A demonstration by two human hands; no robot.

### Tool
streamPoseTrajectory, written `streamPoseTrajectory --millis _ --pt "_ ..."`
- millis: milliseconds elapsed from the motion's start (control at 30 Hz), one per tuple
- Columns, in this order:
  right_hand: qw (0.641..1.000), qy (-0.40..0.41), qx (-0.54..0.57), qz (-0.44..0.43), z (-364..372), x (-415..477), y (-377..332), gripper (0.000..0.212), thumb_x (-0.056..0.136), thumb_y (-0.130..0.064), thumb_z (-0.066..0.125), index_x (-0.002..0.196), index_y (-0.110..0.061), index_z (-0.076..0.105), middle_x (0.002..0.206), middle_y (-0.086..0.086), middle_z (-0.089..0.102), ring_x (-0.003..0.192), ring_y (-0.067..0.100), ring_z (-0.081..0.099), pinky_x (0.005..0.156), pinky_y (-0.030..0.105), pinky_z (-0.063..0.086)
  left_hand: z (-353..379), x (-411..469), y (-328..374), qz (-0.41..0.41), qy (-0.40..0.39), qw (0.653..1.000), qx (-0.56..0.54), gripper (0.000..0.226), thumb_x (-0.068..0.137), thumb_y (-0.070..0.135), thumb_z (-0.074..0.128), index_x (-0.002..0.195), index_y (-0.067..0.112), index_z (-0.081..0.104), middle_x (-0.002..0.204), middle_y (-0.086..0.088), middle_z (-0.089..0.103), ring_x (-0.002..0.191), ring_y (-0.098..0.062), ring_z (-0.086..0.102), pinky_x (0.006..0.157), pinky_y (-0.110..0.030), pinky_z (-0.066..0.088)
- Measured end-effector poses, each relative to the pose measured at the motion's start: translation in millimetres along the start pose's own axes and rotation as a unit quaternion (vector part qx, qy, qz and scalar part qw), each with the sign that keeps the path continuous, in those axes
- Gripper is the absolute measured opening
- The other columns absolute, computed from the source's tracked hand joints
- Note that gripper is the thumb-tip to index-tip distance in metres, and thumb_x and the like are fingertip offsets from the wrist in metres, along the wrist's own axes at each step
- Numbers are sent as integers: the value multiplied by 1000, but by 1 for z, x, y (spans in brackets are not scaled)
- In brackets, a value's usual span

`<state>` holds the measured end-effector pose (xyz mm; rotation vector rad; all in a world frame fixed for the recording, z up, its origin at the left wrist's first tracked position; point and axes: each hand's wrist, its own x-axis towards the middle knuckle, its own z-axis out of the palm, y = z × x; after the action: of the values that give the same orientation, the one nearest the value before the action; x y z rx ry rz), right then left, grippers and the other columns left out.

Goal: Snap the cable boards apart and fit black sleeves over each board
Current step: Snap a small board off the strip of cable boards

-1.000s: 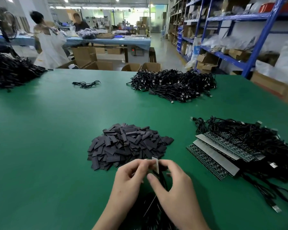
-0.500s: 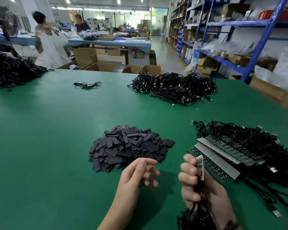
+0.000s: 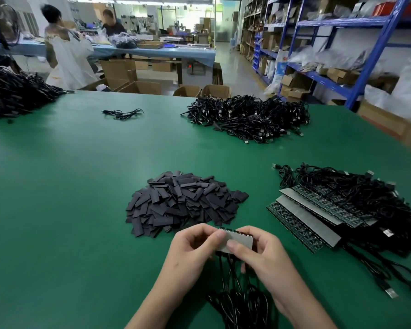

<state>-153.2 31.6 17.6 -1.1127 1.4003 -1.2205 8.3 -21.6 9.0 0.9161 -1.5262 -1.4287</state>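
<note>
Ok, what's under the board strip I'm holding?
From the board strip, black cables hang down and coil on the green table. The left hand and right hand, pinching it, cover where they join its lower edge.

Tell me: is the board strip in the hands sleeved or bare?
Bare. The board strip, pinched between the left hand and right hand, shows its grey face uncovered.

Hidden and cut off
Thumbs of the left grip (image 3: 192,248) and right grip (image 3: 263,257) cover both ends of the board strip (image 3: 243,238); its cables (image 3: 237,302) run off the near edge, and the far-left cable heap (image 3: 12,91) is cut by the frame.
</note>
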Motion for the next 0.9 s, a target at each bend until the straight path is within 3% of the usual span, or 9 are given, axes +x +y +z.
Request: streamPoseTrajectory --millis 67,233,400,533,733,900 --pt "1000 1 -15 -3 0 0 4 33 72 -55 78 90 -27 76 71 -3 71 57 5 54 55 18 44 0 0 -1 -10 -13 1000 0 26 89 39 70 82 15 77 72 5 71 65 -5 60 64 -17 47" --pt "997 12 -64 -31 0 5 12 40 74 -58 75 84 -20 71 64 -7 63 60 6 53 59 24 42 -1 1 -3 -22 -14 1000 14 30 90 49 68 79 22 77 71 4 74 65 -5 64 63 -15 47" --pt "999 -2 -38 -32 2 5 16 34 74 -53 75 80 -20 69 63 -8 61 59 7 53 58 24 43 -1 4 -9 -24 -18 999 15 46 84 62 66 80 17 74 70 -1 67 66 -13 58 64 -28 46" --pt "999 -23 23 -6 5 5 17 26 76 -46 77 78 -21 69 70 -1 67 67 12 61 65 30 48 -3 4 -11 -24 -19 999 19 45 84 63 66 77 18 72 68 3 65 63 -11 56 61 -23 46" --pt "997 -51 65 12 6 4 16 13 82 -33 77 77 -23 71 73 2 69 69 14 63 65 27 50 -5 3 -10 -29 -34 999 12 38 88 57 68 71 23 69 66 4 64 61 -9 55 59 -21 44" --pt "996 -59 67 11 6 3 15 14 84 -31 76 79 -19 70 75 5 67 73 18 60 70 32 49 -7 1 -8 -44 -47 998 -5 32 94 43 66 73 21 70 69 -1 66 62 -13 58 59 -24 46"
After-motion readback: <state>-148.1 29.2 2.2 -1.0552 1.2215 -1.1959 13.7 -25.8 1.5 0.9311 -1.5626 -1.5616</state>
